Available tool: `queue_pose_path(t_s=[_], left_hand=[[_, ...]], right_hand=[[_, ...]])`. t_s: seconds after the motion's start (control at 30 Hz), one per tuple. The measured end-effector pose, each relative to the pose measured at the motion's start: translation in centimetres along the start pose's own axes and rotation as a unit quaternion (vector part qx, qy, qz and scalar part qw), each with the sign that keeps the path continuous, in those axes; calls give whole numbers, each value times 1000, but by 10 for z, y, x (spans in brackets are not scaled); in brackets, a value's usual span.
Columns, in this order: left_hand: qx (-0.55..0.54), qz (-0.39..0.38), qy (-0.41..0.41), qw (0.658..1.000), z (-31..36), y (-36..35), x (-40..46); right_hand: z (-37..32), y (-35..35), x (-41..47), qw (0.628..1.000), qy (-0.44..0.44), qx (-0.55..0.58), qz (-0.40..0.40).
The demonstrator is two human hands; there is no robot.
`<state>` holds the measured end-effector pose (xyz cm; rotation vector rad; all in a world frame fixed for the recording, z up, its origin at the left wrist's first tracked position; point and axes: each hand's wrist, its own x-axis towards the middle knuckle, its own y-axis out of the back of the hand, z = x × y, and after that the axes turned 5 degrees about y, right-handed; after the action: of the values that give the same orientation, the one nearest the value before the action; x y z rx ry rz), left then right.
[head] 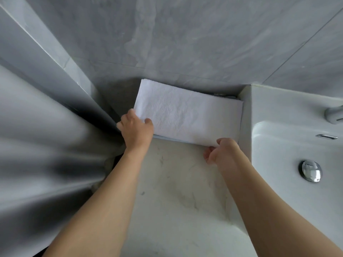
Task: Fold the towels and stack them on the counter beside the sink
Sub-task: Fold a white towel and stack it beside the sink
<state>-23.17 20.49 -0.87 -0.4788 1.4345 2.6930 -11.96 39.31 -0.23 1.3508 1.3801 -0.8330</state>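
Counter (178,191): pale marbled stone, bare in the foreground between two forearms.
Left hand (136,129): pinching the near left corner of the white towel, thumb on top, fingers curled beneath.
Right hand (223,153): gripping the near right corner, thumb over the edge, fingers curled under.
White towel (187,114): folded into a rectangle, lying on a pale blue towel (168,137) of which only the near edge shows; right end against the sink's side.
Sink (289,145): white basin to the right, chrome drain (310,170) inside.
Wall (185,38): grey tile directly behind the stack.
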Motion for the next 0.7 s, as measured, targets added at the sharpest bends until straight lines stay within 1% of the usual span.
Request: queue_pose_path(t_s=[0.03,0.1,0.17,0.27,0.33,0.43,0.5,0.53,0.57,0.6,0.63,0.67,0.7], left_hand=[[-28,-5,28,999,1,2,4],[-71,-24,85,994,3,4,13],[-79,-38,104,991,4,7,18],[-114,-30,73,990,10,10,15],[-135,-21,48,989,19,8,11],[-81,-13,-28,996,34,0,2],[-25,-7,-96,995,39,-6,-5],[5,3,-127,992,38,-8,-8],[32,17,-152,988,37,-10,-10],[50,30,-171,984,35,-12,-12],[60,38,-184,980,34,-13,-14],[64,42,-196,978,32,-14,-15],[64,43,-208,975,30,-15,-16]], right_hand=[[-3,-1,-1,1000,-6,17,6],[-4,0,-6,999,19,40,20],[1,0,-7,997,42,62,15],[3,1,-17,991,117,61,-8],[-1,0,-25,987,146,73,-11],[-6,-1,-31,978,194,71,1],[-6,-2,-33,965,262,18,2],[-6,-2,-32,948,317,-41,8],[-6,-1,-30,916,381,-125,16],[-5,-1,-28,866,447,-221,27],[-5,0,-27,806,502,-312,33],[-5,0,-26,748,545,-377,35],[-4,-1,-25,707,573,-415,28]])
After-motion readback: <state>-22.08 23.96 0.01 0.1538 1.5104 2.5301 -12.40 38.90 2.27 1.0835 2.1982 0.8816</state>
